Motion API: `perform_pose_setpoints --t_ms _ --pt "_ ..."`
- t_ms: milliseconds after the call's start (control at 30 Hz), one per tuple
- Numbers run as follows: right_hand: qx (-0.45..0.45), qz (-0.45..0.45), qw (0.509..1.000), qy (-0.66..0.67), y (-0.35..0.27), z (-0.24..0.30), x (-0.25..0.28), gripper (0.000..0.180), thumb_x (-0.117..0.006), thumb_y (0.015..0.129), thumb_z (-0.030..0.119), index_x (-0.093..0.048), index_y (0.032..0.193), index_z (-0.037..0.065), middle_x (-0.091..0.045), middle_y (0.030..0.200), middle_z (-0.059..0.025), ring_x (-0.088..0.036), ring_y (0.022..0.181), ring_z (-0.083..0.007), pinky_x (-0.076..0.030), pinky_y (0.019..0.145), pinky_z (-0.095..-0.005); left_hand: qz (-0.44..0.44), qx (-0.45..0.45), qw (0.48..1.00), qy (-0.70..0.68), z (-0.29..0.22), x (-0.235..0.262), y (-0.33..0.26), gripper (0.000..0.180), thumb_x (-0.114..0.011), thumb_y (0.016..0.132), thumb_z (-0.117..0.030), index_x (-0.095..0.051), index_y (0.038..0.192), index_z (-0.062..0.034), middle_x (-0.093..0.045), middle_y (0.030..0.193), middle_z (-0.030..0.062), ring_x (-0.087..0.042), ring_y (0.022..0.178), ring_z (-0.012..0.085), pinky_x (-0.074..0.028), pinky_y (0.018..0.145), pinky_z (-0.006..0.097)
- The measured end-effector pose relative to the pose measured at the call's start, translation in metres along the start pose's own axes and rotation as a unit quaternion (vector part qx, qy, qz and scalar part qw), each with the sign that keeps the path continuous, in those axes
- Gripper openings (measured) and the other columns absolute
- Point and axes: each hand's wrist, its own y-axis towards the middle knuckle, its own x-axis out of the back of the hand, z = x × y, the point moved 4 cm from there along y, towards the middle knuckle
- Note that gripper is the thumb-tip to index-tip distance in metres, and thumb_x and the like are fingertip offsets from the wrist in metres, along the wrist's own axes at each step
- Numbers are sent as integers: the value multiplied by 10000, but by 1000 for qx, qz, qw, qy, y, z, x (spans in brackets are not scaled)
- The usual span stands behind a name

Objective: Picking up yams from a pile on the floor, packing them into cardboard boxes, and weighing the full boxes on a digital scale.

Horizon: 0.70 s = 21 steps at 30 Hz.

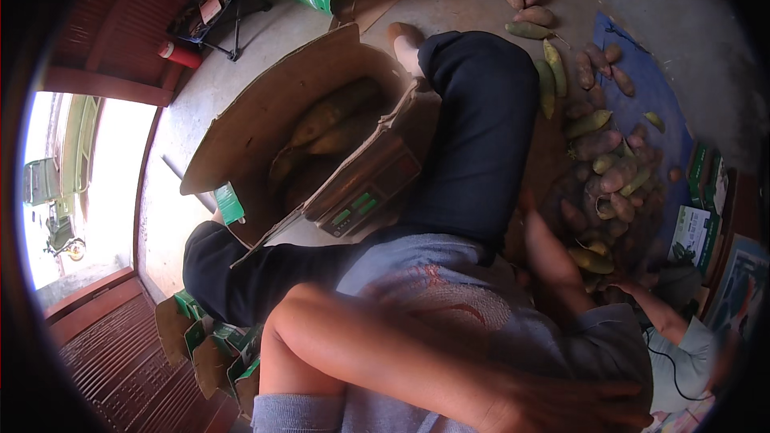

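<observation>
Head view, tilted hard to one side. We are seated on a concrete floor (200, 104), knees in dark trousers (473, 128) either side of a cardboard box (265, 112) that rests on a digital weighing scale (365, 192).

- Box: open, holding a few long brownish pieces of produce (321, 120).
- Pile of produce (601, 160): reddish-brown and yellow-green, loose on a blue sheet (642, 88) to our right, well apart from the box, with the right knee between them.
- Left hand (573, 409): arm crossed over the body, fingers spread flat against our grey shirt (433, 289), gripping nothing.
- Right forearm (549, 252): stretched toward the near edge of the pile. Its hand is lost in shadow behind the knee, so we cannot tell whether the fingers are open or have hold of a piece.
- Another person's hand (630, 287), in a pale sleeve, is at the pile's lower edge.

Our judgement: this is the picking stage, reaching for the next piece for the box. The next move calls for a firm grip on one piece, then a lift over the knee into the box.
</observation>
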Motion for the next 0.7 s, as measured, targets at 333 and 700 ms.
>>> perform_pose_setpoints --t_ms 333,700 --pt "-42 -24 994 99 -35 16 52 352 -672 873 163 -675 1198 29 -729 1014 -132 -707 784 -196 -581 675 -334 42 32 993 -106 0 -14 16 519 -496 929 -375 -565 1327 -50 -529 1368 165 -388 1375 363 -275 1128 579" --pt "-55 -62 979 186 176 348 -1 388 -666 924 279 -669 1185 -8 -728 995 -128 -703 805 -202 -573 694 -352 25 144 978 151 -19 106 11 126 -644 921 -131 -678 966 -18 -578 1285 182 -515 1249 392 -449 993 489"
